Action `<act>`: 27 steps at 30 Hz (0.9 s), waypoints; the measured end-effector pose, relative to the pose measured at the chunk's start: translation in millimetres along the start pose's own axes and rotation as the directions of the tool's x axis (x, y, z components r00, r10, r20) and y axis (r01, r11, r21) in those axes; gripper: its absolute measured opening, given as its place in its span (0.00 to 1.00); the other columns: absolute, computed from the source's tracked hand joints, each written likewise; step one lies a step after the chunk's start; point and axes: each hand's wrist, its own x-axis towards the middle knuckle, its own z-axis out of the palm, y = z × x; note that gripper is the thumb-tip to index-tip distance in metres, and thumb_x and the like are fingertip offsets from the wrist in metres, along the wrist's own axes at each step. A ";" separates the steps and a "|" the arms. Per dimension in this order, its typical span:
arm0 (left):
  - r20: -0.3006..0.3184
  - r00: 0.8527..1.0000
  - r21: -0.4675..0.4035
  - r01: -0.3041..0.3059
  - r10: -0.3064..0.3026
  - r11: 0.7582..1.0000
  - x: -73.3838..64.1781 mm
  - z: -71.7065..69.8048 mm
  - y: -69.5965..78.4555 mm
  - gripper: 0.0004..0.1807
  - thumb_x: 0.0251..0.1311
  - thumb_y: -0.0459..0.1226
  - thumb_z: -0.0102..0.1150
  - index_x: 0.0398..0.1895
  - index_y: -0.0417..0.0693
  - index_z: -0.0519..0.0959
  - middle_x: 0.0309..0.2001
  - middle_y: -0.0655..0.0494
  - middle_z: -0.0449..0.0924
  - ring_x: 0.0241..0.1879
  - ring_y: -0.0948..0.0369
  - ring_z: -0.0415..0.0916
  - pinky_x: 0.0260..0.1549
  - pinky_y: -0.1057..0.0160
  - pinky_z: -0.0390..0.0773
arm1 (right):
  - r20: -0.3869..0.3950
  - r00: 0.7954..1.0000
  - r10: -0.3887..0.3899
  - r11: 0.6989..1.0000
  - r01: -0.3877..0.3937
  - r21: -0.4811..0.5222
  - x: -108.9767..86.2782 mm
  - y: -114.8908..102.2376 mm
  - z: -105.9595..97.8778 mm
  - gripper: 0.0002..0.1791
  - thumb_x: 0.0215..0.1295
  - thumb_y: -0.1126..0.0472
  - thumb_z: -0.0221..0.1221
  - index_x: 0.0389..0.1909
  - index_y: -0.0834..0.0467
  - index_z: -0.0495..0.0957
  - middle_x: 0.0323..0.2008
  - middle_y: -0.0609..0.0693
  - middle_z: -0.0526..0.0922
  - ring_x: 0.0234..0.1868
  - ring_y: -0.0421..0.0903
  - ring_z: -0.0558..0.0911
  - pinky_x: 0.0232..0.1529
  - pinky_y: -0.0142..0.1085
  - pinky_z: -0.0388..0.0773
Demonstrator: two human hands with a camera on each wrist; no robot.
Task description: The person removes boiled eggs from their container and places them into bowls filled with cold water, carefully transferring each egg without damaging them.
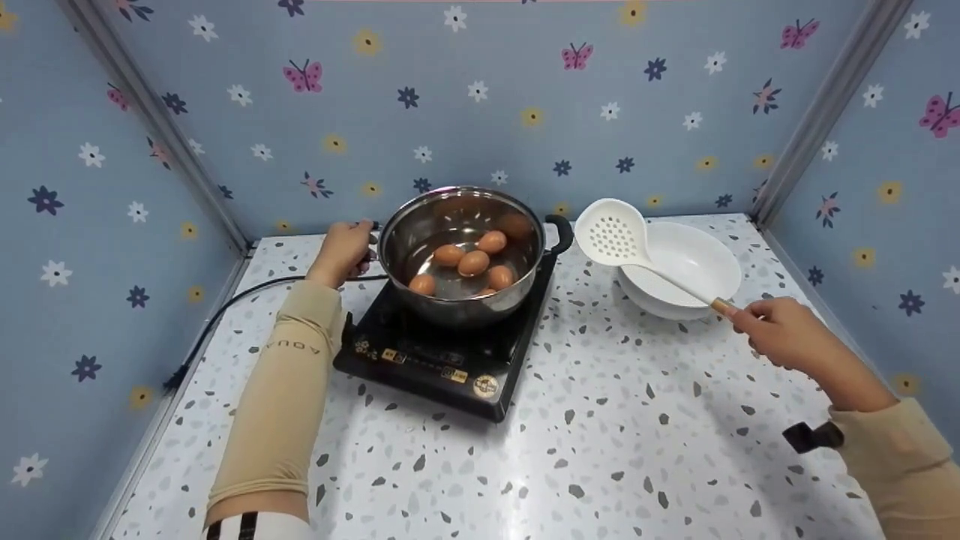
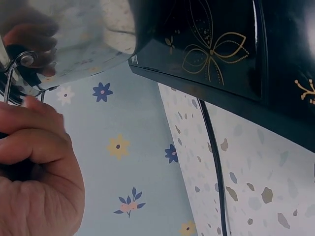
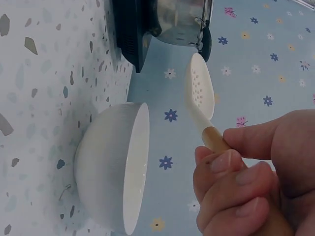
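Two arms (image 1: pixel 277 390) outstretched, left grip (image 1: pixel 343 251) on pot (image 1: pixel 469 309), right grip (image 1: pixel 787 334) round skimmer (image 1: pixel 619 236)

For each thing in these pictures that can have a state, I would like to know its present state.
Round shiny metal pot: uncovered
Black flat electric cooker: under the pot; on or off unclear
Brown oval eggs: in the pot, unpeeled
White round bowl: upright, uncovered
White perforated skimmer: held up, carrying no egg
Left hand: gripping the pot
Right hand: holding the skimmer
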 end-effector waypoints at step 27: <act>-0.096 0.995 0.182 -0.025 0.043 0.983 -6.2 3.9 -3.6 0.30 0.87 0.46 0.37 0.18 0.52 0.63 0.09 0.67 0.57 0.12 0.66 0.58 0.19 0.64 0.63 | -0.052 0.998 -0.042 0.999 0.041 -0.020 23.4 -60.8 -35.7 0.27 0.83 0.52 0.49 0.59 0.72 0.82 0.31 0.50 0.80 0.28 0.45 0.69 0.27 0.38 0.67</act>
